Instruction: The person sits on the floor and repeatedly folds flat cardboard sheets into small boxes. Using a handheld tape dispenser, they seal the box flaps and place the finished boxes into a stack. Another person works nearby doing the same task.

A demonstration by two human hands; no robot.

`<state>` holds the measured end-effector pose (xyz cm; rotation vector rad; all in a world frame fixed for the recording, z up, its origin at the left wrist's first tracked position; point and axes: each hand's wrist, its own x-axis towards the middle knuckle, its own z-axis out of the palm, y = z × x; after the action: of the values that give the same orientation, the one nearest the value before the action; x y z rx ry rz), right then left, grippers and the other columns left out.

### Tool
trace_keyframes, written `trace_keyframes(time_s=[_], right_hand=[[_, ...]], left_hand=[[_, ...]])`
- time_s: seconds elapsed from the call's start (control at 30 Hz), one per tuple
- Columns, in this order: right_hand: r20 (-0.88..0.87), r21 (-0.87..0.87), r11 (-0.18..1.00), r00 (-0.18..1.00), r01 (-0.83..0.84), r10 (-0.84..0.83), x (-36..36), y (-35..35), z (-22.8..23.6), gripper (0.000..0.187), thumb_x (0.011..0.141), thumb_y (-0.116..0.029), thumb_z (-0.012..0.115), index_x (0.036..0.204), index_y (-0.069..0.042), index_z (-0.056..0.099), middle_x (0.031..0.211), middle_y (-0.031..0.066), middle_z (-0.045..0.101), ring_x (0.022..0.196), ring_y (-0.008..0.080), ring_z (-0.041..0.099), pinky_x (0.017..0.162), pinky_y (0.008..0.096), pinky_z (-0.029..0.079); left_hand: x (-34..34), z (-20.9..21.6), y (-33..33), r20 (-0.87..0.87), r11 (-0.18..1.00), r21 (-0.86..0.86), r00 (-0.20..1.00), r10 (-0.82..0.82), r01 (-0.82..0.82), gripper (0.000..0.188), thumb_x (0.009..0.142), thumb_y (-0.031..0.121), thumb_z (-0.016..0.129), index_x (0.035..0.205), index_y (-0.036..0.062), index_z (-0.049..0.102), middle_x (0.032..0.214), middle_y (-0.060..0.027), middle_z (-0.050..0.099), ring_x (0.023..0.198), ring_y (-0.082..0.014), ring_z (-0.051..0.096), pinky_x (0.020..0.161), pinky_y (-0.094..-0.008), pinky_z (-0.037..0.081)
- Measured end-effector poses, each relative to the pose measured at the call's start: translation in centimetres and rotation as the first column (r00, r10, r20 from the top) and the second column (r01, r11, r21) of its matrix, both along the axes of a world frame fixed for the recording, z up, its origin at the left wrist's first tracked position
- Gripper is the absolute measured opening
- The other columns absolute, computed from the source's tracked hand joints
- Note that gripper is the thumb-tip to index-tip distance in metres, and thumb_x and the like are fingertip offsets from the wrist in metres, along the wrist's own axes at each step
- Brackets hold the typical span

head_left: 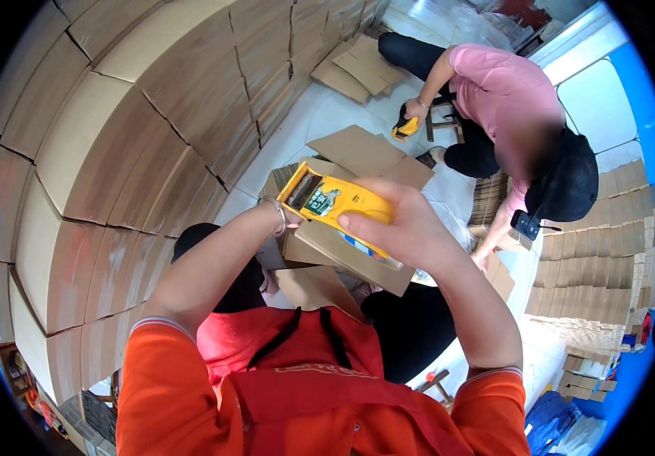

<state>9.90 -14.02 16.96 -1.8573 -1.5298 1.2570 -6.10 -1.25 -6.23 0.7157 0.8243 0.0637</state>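
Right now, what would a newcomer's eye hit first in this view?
First, the bright yellow handheld tool in the wearer's right hand, near mid-frame. Next, the tall wall of stacked cardboard boxes filling the left side. Then, at upper right, a co-worker in pink, bent forward and holding a second yellow tool.

yellow tool (364, 200): smooth glossy plastic | carton (342, 252): matt cardboard | apron (312, 395): cloth | bracelet (279, 215): shiny metal
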Motion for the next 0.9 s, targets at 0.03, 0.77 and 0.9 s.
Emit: trace_keyframes(time_s=[0.03,0.77,0.9], right_hand=[[0.0,-0.014,1.0,1.0,0.023,-0.023,0.1,-0.1,0.0,0.05,0.085,-0.033,0.076,0.122,-0.001,0.063,0.088,0.0076,0.068,0.076,0.0118,0.064,0.069,0.0269,0.052],[-0.005,0.126,0.992,1.0,0.02,-0.019,0.9,-0.2,-0.6,0.06,0.078,-0.043,0.075,0.122,-0.004,0.064,0.102,0.0118,0.07,0.092,0.0206,0.068,0.081,0.0313,0.052],[-0.078,0.053,0.998,0.997,-0.017,0.021,1.1,-0.2,0.0,0.061,0.084,-0.037,0.076,0.127,0.003,0.057,0.102,0.0095,0.067,0.091,0.0157,0.063,0.083,0.0293,0.05]], left_hand=[[0.3,-0.1,-0.1,-0.015,0.999,0.037,1.0,-0.025,0.025,0.018,0.088,0.016,0.065,0.101,0.0035,0.064,0.076,-0.0098,0.063,0.058,-0.0152,0.058,0.052,-0.0277,0.051],[-3.2,10.0,0.0,0.332,0.83,0.514,0.841,-0.427,0.219,0.129,0.062,0.005,0.089,0.158,0.0125,0.003,0.148,-0.0055,0.041,0.131,-0.0148,0.04,0.111,-0.0304,0.033],[-2.1,10.4,-1.0,0.319,0.812,0.561,0.862,-0.393,0.163,0.116,0.06,0.004,0.089,0.153,0.0101,0.02,0.139,-0.0045,0.05,0.126,-0.0158,0.048,0.108,-0.0313,0.038]])
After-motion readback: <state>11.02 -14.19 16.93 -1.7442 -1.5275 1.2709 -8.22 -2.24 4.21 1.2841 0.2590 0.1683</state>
